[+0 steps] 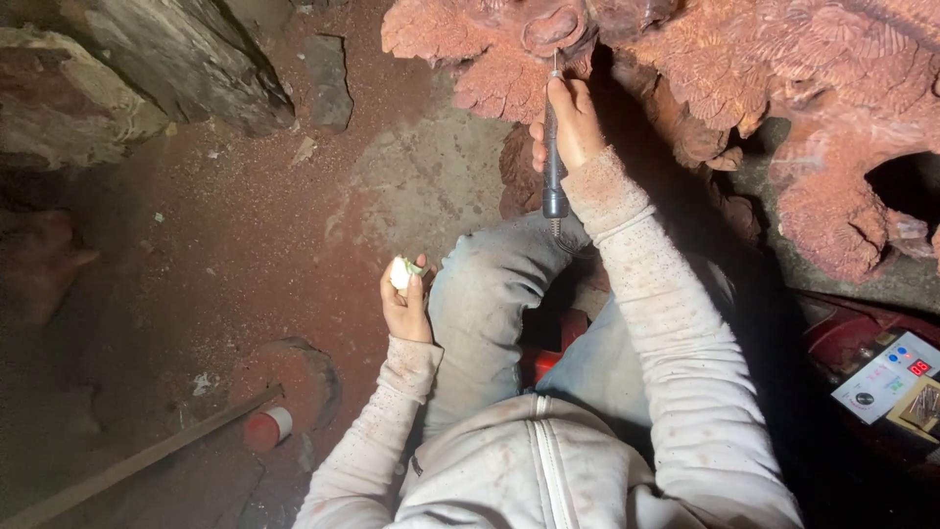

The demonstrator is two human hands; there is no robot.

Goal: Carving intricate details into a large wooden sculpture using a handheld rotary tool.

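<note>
Against the reddish carved wood sculpture (685, 78), my right hand (573, 122) grips a slim grey rotary carving tool (553, 157), while my left hand (406, 299) grips a small white lump (400, 273).

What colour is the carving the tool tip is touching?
Reddish-brown carving, dusted the same red; the head view shows it.

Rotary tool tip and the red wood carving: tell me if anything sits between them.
Nothing visible does. The right hand holds the rotary tool upright, and its tip meets the carving directly. The left hand, holding a small white object, stays low beside the knee, well away.
</note>
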